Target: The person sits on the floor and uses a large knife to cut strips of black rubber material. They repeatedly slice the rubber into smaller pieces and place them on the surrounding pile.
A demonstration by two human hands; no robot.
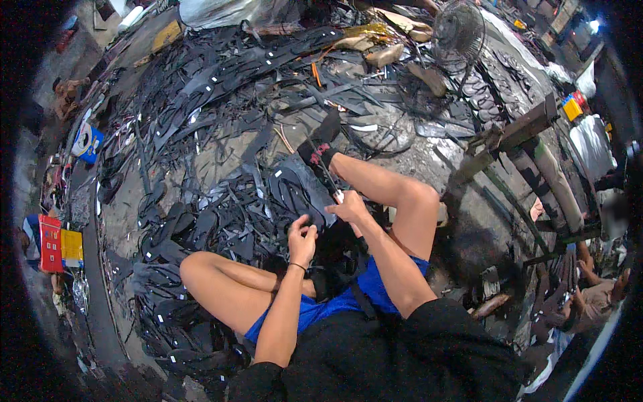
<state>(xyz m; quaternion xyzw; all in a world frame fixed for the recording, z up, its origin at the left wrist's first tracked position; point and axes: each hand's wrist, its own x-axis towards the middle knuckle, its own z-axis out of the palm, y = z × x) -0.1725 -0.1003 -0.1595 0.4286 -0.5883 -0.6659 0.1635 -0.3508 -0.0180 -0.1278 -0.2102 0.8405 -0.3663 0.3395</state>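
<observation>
My right hand [346,206] is closed around a thin dark strip with a white piece [339,196] at the grip. The strip runs up toward my sock-covered foot [316,153]; whether it is a tool or a strap cannot be made out. My left hand [303,241] is raised in front of my lap with its fingers curled and pinched together. Something small and black shows at its fingertips, too small to name. Just beyond both hands lies a dark grey sheet [295,184] with curved outlines on it, on top of black scraps [234,208].
Black flip-flop-like pieces and cut strips [201,100] cover much of the floor. A fan [459,30] stands at the far right, near tan foot-shaped forms [385,55]. A metal stand [509,134] is at right, close to my knee. A red and yellow packet [60,244] lies far left.
</observation>
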